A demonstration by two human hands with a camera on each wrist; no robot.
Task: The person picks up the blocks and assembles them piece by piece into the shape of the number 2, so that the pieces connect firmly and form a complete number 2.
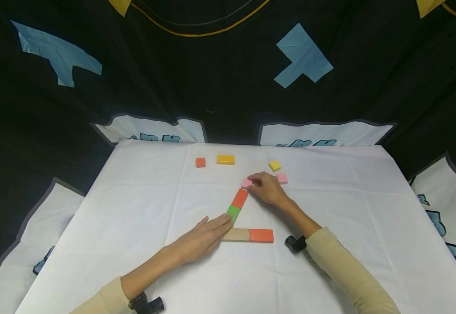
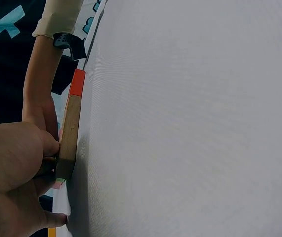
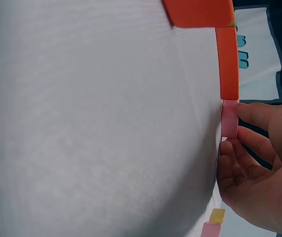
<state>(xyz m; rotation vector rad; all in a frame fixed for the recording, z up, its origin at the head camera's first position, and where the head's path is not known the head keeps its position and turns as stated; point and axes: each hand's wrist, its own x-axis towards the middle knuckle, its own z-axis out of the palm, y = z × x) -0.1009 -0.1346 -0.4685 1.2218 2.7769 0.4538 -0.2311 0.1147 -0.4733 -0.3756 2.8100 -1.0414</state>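
My right hand [image 1: 267,187] pinches a small pink block [image 1: 246,183] between thumb and index finger. In the right wrist view the pink block [image 3: 229,121] stands end to end with an orange-red block [image 3: 228,64]. Down the slanted line of blocks, a green block [image 1: 233,212] follows the orange-red one. Fingers of my left hand [image 1: 200,239] lie extended over the green block's lower end, hiding part of it. Beside that hand a plain wooden block [image 1: 236,235] meets a second orange-red block [image 1: 261,236], forming a level row; the hand covers the row's left end.
Toward the far edge of the white-covered table [image 1: 134,209] lie a small red block [image 1: 200,162] and a long yellow block [image 1: 226,159]. A small yellow block [image 1: 275,165] and another pink block [image 1: 282,179] sit just beyond my right hand. Dark curtain [image 1: 220,96] hangs behind.
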